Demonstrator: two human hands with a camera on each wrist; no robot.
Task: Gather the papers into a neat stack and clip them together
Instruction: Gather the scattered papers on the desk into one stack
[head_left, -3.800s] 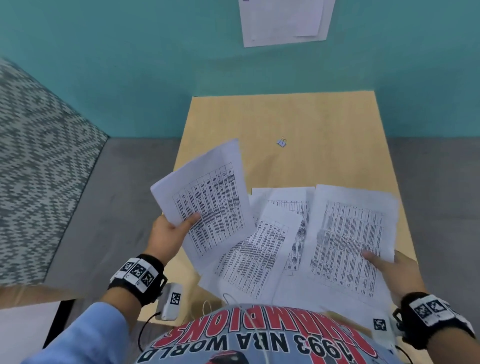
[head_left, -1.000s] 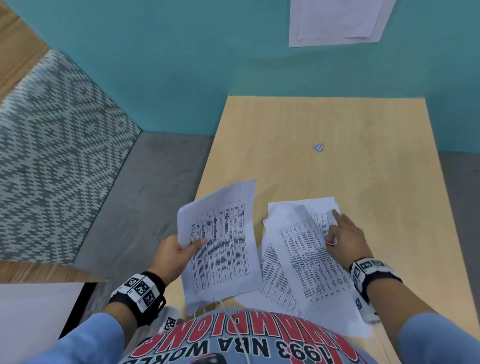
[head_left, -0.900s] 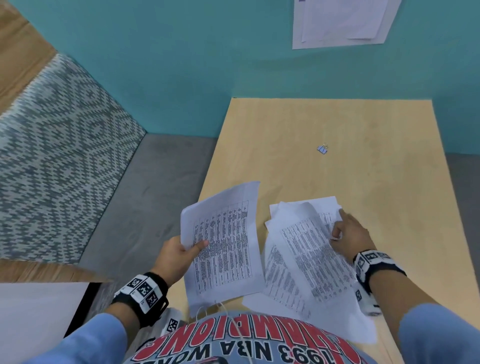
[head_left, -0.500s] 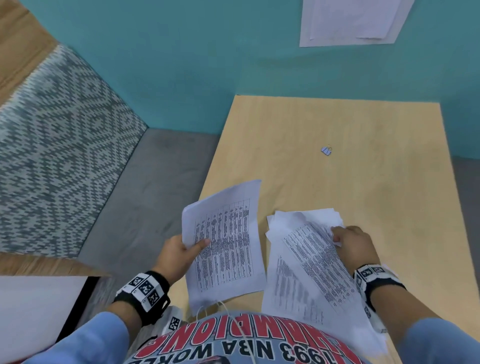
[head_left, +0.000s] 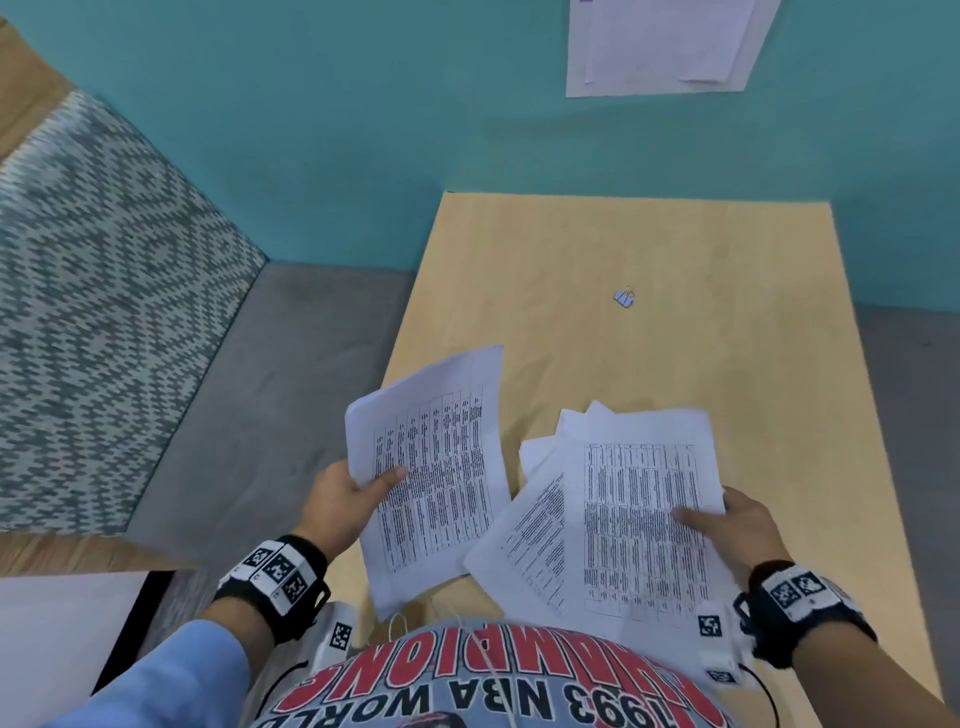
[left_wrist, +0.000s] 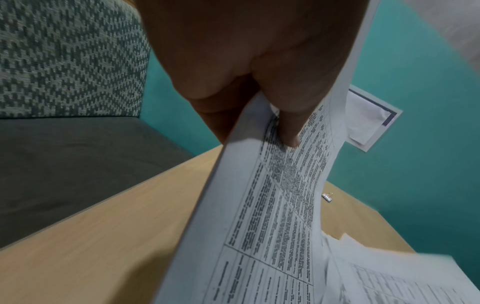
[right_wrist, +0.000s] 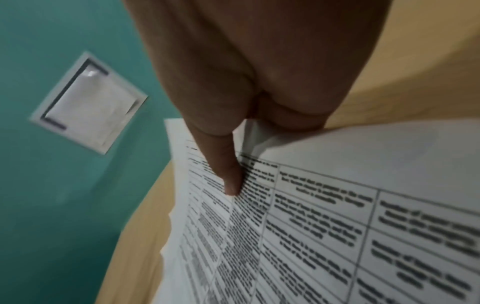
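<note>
Papers are divided into two groups above the near end of a light wooden table (head_left: 675, 249). The left sheets (head_left: 434, 478) are held off the table at its near left corner. The right sheets (head_left: 631, 514) form a loose, fanned bundle just beside them, with corners sticking out at different angles along the far edge. The near corner of the left sheets overlaps the left edge of the right bundle in the head view.

One small binder clip (head_left: 624, 298) lies alone on the bare tabletop, well apart from both groups and farther from the person. Nothing lies between the clip and the papers.

Surroundings: a teal wall (head_left: 311, 130) behind the table carries one pinned notice (head_left: 660, 47). A patterned cushion (head_left: 93, 312) and a grey seat (head_left: 249, 389) stand left of the table.

Count: two groups of papers; the number of sheets in each cannot be told. One clip. Two hands.

The left hand (head_left: 340, 506) pinches the left sheets at their left edge, thumb on the printed face and fingers underneath. The right hand (head_left: 737, 530) grips the right bundle at its right edge, thumb laid across the top sheet and fingers curled below. The right wrist view is blurred but shows the same grip.
</note>
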